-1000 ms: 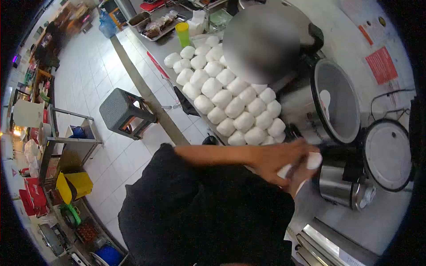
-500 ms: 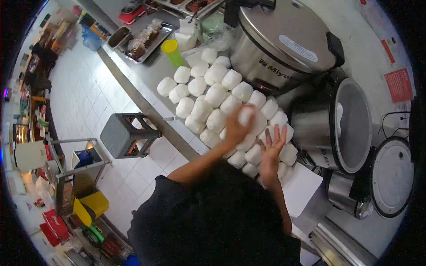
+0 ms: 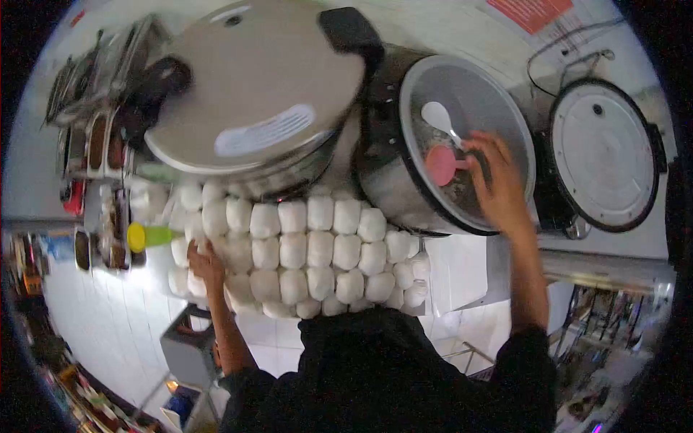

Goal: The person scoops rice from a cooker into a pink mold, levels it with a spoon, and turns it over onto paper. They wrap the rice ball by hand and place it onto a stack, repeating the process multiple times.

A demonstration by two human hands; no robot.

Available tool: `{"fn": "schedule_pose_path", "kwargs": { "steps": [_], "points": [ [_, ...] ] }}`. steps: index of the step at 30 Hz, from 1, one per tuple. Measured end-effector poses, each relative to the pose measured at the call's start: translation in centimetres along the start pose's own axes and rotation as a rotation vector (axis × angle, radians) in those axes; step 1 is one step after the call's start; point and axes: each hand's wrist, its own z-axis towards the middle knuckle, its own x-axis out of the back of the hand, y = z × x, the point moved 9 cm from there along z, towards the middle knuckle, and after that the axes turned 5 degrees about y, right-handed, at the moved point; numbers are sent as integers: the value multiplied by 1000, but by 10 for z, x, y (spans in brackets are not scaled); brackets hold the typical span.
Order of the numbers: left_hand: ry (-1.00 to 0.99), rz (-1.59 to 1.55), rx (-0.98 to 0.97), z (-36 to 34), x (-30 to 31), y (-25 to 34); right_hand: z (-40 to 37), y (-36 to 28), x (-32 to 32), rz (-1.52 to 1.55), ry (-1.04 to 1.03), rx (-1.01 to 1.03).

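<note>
"Where has the right hand [image 3: 499, 189] gone?"

"To the open silver cooker with the grey inner pot [image 3: 393, 169]. Half a second ago it was spread over the rounded white bundles [image 3: 292, 252]. Now its fingers are partly bent at the handle ends of a pink round plastic scoop [image 3: 439, 165] and a white plastic spoon [image 3: 436, 115], both in the cooker's mouth."

"Does it grip them?"

"I can't tell how firmly, or whether it has both. The spoon was partly visible in that cooker before; the scoop wasn't in sight."

"And the left hand [image 3: 208, 267]?"

"It was over the middle of the bundles, with one blurred beneath its fingers. It has moved to the end of the rows near the green plastic cup with a yellow rim [image 3: 153, 237]. Its fingers are slightly curled over the bundles, but blur hides whether it holds one."

"Where are the bundles?"

"Packed in rows on the grey table [image 3: 498, 270], in front of the large silver cooker with its lid closed [image 3: 253, 86]. The view has turned, so the rows now run across it. The flat white sheet [image 3: 456, 273] remains beside their right end."
</note>
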Motion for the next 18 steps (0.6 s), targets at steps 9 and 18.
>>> {"fn": "schedule_pose_path", "kwargs": {
  "steps": [9, 18],
  "points": [
    [190, -217, -484, -34, 93, 205, 39, 245, -146, -733, -768, 122],
    [-326, -412, -630, -108, 46, 331, 48, 167, -96, -166, -933, 229]
  ]
}}
